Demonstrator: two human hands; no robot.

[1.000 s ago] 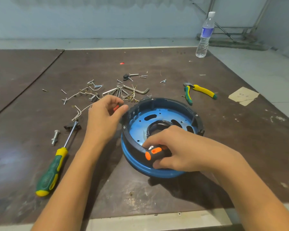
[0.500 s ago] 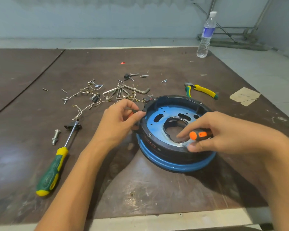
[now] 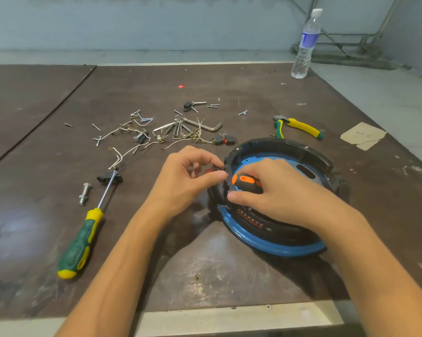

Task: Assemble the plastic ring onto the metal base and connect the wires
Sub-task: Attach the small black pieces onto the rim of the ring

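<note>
**Q:** Where does the assembly lie?
**A:** The black plastic ring [image 3: 278, 144] sits on the blue metal base [image 3: 273, 246], right of the table's [image 3: 34, 166] middle and nearer its near edge than its far one.

**Q:** How do the hands grip?
**A:** The left hand [image 3: 183, 181] pinches a small black-and-red part [image 3: 211, 170] between thumb and forefinger, against the outside of the ring's left wall. The right hand [image 3: 278, 190] has its fingers curled round the orange-and-black handle of a short screwdriver [image 3: 247, 182] over the ring's left side. The tool's tip is hidden.

**Q:** And the wires?
**A:** The pale wires [image 3: 122, 154] lie loose on the table beyond and left of the left hand, mixed with screws and a fan of hex keys [image 3: 200, 126]. Two black switches [image 3: 225, 140] lie just beyond the ring's far-left rim.

**Q:** What lies further out?
**A:** A green-and-yellow screwdriver [image 3: 81, 242] lies towards the near-left, with a bolt [image 3: 84, 193] beside its shaft. Yellow-handled pliers [image 3: 300, 126] lie beyond the ring, and a cardboard scrap [image 3: 362, 136] lies at the right edge. A water bottle [image 3: 306, 42] stands upright at the far-right corner.
</note>
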